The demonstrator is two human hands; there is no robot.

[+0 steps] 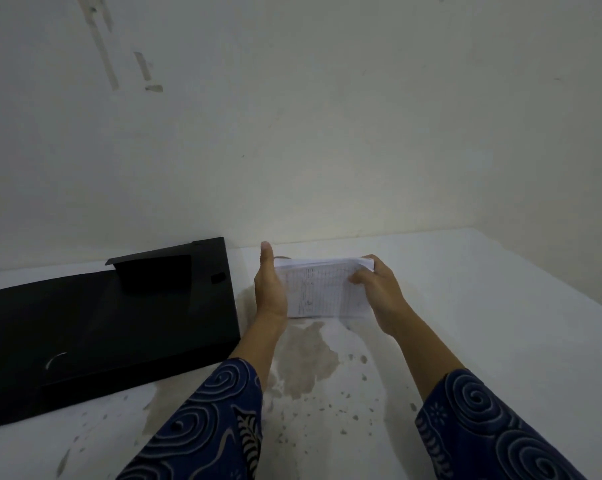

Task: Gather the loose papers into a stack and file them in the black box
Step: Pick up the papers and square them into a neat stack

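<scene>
A stack of white papers (pixel 318 287) with a printed grid on the top sheet is held upright on its lower edge over the white table (pixel 483 323). My left hand (pixel 270 289) presses flat against the stack's left side, thumb up. My right hand (pixel 374 289) grips the right side, fingers curled over the front sheet. The black box (pixel 95 320) lies flat and open on the table to the left of my left hand, with a flap (pixel 154 271) raised at its far edge.
The pale wall (pixel 327 133) rises just behind the table. Brownish stains and specks (pixel 310 358) mark the tabletop below the papers. The table's right edge runs diagonally at the far right. My patterned blue sleeves fill the bottom of the view.
</scene>
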